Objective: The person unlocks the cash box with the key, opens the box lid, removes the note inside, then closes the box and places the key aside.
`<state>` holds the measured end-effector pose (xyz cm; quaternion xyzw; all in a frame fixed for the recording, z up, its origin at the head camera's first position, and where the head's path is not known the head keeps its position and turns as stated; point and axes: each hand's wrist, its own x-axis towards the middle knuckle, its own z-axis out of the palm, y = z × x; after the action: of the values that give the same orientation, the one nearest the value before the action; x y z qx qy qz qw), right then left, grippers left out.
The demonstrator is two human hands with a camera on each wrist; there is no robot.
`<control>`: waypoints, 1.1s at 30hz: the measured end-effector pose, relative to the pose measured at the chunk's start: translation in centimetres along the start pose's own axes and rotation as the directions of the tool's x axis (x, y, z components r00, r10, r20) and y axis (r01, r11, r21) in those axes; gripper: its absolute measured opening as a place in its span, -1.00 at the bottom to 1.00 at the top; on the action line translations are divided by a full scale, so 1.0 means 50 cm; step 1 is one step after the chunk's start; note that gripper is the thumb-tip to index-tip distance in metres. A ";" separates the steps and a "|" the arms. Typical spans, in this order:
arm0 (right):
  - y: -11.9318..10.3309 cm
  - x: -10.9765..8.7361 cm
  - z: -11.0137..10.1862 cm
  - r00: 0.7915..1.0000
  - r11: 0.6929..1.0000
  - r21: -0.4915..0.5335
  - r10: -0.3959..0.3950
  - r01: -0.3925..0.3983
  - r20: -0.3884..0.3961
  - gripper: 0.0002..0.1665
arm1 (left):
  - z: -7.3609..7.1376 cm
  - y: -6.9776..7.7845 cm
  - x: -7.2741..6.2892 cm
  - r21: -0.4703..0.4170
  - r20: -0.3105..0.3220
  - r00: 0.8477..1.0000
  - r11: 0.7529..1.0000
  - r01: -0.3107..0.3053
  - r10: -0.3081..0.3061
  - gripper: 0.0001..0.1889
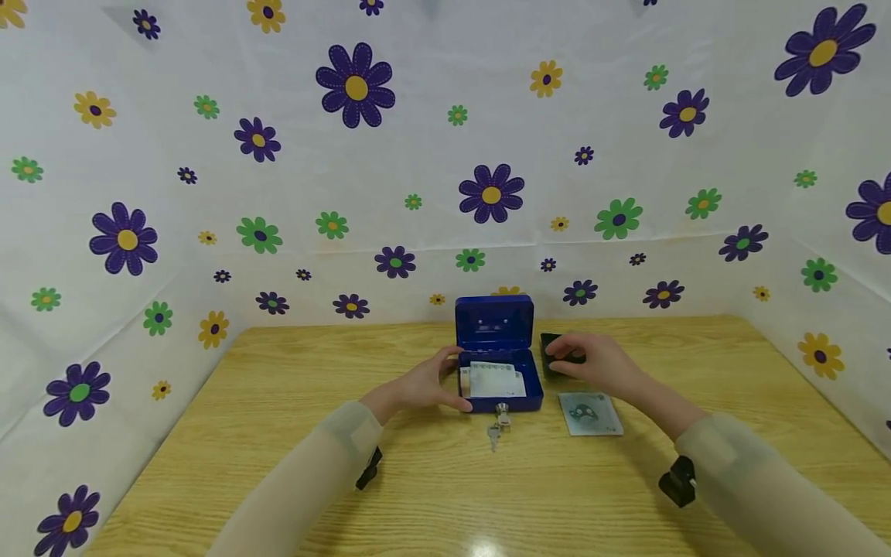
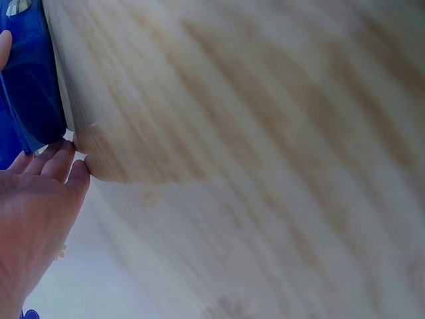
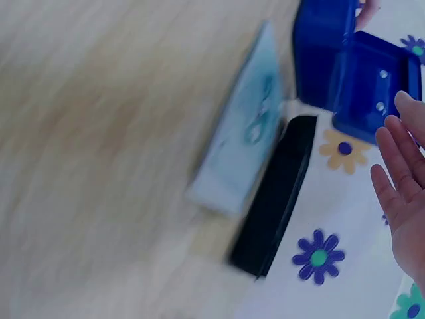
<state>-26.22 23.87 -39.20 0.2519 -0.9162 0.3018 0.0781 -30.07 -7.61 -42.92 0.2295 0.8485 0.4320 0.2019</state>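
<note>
A blue metal cash box stands on the table with its lid raised. Pale paper slips like banknotes lie inside, and a key hangs from the front lock. My left hand holds the box's left side, thumb at the front corner and fingertips toward the back. My right hand hovers above a flat black wallet-like object right of the box, fingers loosely bent and holding nothing. Nearer me lies a pale square piece with a teal figure on it.
The wooden table runs back to a white cloth printed with flowers, which also hangs at both sides. A black device is strapped at the left wrist and another at the right.
</note>
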 end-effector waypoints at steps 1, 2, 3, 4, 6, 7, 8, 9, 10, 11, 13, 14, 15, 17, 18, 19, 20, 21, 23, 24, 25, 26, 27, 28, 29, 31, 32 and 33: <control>-0.007 0.007 0.002 1.000 1.000 0.005 -0.008 0.008 0.001 -0.78 | 0.000 0.000 0.000 0.000 0.000 1.000 1.000 -0.001 0.001 0.04; -0.013 0.013 0.004 1.000 1.000 0.011 -0.015 0.015 0.002 -0.77 | -0.001 0.000 -0.001 0.001 0.000 1.000 1.000 -0.002 0.002 0.04; -0.019 0.019 0.008 1.000 1.000 0.020 -0.015 0.015 0.007 -0.76 | -0.001 0.000 0.000 0.000 0.001 1.000 1.000 -0.002 0.002 0.04; -0.023 0.026 0.013 1.000 0.999 0.031 -0.016 0.016 0.012 -0.74 | -0.002 -0.001 0.000 0.000 0.002 1.000 1.000 -0.004 0.004 0.03; -0.028 0.038 0.025 0.999 0.999 0.052 -0.017 0.015 0.030 -0.73 | -0.003 -0.001 0.000 -0.002 0.004 1.000 1.000 -0.004 0.004 0.03; -0.030 0.043 0.032 0.999 0.998 0.057 -0.013 0.011 0.041 -0.72 | -0.003 -0.001 0.000 -0.002 0.006 1.000 1.000 -0.002 0.002 0.03; -0.032 0.048 0.038 0.999 0.998 0.063 -0.012 0.009 0.049 -0.72 | -0.003 -0.001 0.000 0.001 0.007 1.000 1.000 -0.001 0.001 0.03; -0.032 0.053 0.046 0.998 0.998 0.065 -0.012 0.008 0.056 -0.72 | -0.003 -0.002 0.000 0.005 0.007 1.000 1.000 0.001 -0.001 0.03; -0.032 0.057 0.053 0.998 0.998 0.065 -0.011 0.007 0.063 -0.72 | -0.003 -0.003 0.001 0.006 0.007 1.000 1.000 0.001 -0.001 0.03; -0.032 0.061 0.060 0.998 0.998 0.065 -0.012 0.008 0.068 -0.73 | -0.003 -0.003 0.001 0.010 0.008 1.000 1.000 0.005 -0.005 0.04; -0.032 0.066 0.073 0.997 0.998 0.069 -0.006 0.001 0.074 -0.73 | -0.002 -0.004 0.002 0.016 0.007 1.000 1.000 0.015 -0.015 0.04; -0.031 0.069 0.078 0.997 0.998 0.068 -0.001 -0.004 0.076 -0.74 | -0.002 -0.004 0.002 0.019 0.007 1.000 1.000 0.015 -0.015 0.04; -0.030 0.071 0.083 0.997 0.998 0.065 0.007 -0.012 0.081 -0.74 | -0.001 -0.004 0.002 0.020 0.007 1.000 1.000 0.019 -0.019 0.04; -0.028 0.075 0.092 0.996 0.998 0.060 0.022 -0.027 0.088 -0.75 | -0.001 -0.004 0.002 0.021 0.008 1.000 1.000 0.023 -0.023 0.03; -0.027 0.077 0.095 0.995 0.998 0.054 0.030 -0.035 0.094 -0.74 | -0.001 -0.004 0.002 0.022 0.008 1.000 1.000 0.022 -0.022 0.03; -0.025 0.079 0.099 0.994 0.998 0.046 0.036 -0.041 0.100 -0.74 | -0.001 -0.004 0.003 0.022 0.009 1.000 1.000 0.020 -0.020 0.03; -0.024 0.081 0.101 0.994 0.998 0.038 0.042 -0.046 0.103 -0.74 | -0.001 -0.005 0.003 0.021 0.011 1.000 1.000 0.016 -0.017 0.03; -0.023 0.083 0.104 0.993 0.998 0.031 0.044 -0.048 0.107 -0.74 | -0.001 -0.004 0.004 0.018 0.011 1.000 1.000 0.014 -0.015 0.03; -0.022 0.087 0.108 0.992 0.998 0.025 0.047 -0.050 0.115 -0.73 | -0.002 -0.005 0.005 0.013 0.014 1.000 1.000 0.003 -0.003 0.02; -0.022 0.090 0.110 0.992 0.998 0.022 0.048 -0.051 0.118 -0.72 | -0.002 -0.005 0.005 0.012 0.015 1.000 1.000 0.001 -0.001 0.02; -0.021 0.092 0.112 0.992 0.998 0.018 0.050 -0.053 0.120 -0.72 | -0.002 -0.006 0.006 0.011 0.016 1.000 1.000 0.000 0.000 0.02; -0.021 0.095 0.113 0.991 0.999 0.012 0.048 -0.050 0.122 -0.72 | -0.003 -0.006 0.006 0.009 0.017 1.000 1.000 -0.002 0.002 0.02; -0.021 0.098 0.116 0.991 0.998 0.008 0.053 -0.054 0.125 -0.72 | -0.003 -0.006 0.006 0.007 0.016 1.000 1.000 -0.003 0.003 0.02; -0.021 0.101 0.118 0.990 0.998 0.003 0.059 -0.060 0.129 -0.72 | -0.003 -0.006 0.006 0.006 0.017 1.000 1.000 -0.002 0.002 0.02; -0.021 0.103 0.120 0.989 0.998 -0.005 0.067 -0.067 0.135 -0.72 | -0.003 -0.007 0.006 0.006 0.017 1.000 1.000 -0.001 0.001 0.02; -0.023 0.106 0.124 0.985 0.996 -0.021 0.084 -0.082 0.148 -0.72 | -0.003 -0.008 0.006 0.006 0.019 1.000 1.000 0.001 -0.001 0.03; -0.025 0.107 0.126 0.984 0.996 -0.026 0.093 -0.090 0.155 -0.72 | -0.003 -0.009 0.006 0.004 0.018 1.000 1.000 -0.001 0.001 0.03; -0.027 0.108 0.129 0.981 0.994 -0.030 0.106 -0.102 0.162 -0.72 | -0.002 -0.010 0.007 0.004 0.018 1.000 1.000 -0.002 0.002 0.03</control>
<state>-30.13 16.90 -42.09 0.2268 -0.9346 0.2738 -0.0103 -30.51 -7.75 -43.30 0.2347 0.8473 0.4285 0.2084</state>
